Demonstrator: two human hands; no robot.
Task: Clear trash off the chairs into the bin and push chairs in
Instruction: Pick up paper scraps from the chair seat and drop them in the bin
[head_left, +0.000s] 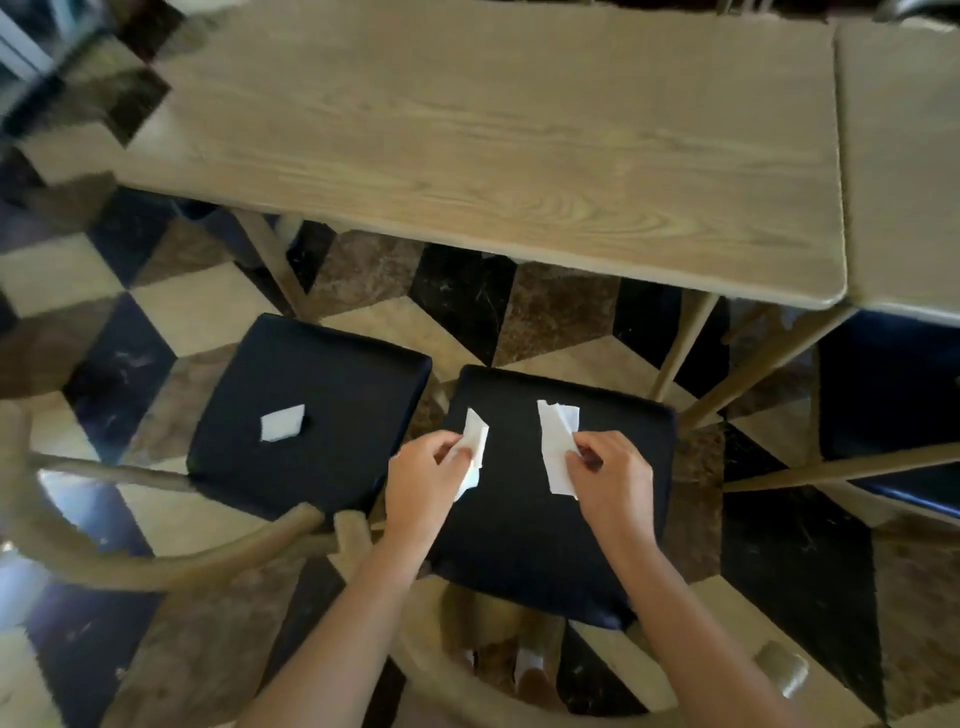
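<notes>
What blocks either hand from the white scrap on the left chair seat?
Nothing visible. The paper scrap lies bare on the left chair seat. Both the left hand and right hand already hold paper pieces.

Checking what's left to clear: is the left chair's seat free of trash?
No, a white paper scrap lies on the left chair's seat, untouched by either hand.

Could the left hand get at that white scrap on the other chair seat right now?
Probably yes: the white scrap lies bare on the left chair seat with nothing over it. But the left hand already pinches a paper piece, so it has little grip to spare.
</notes>
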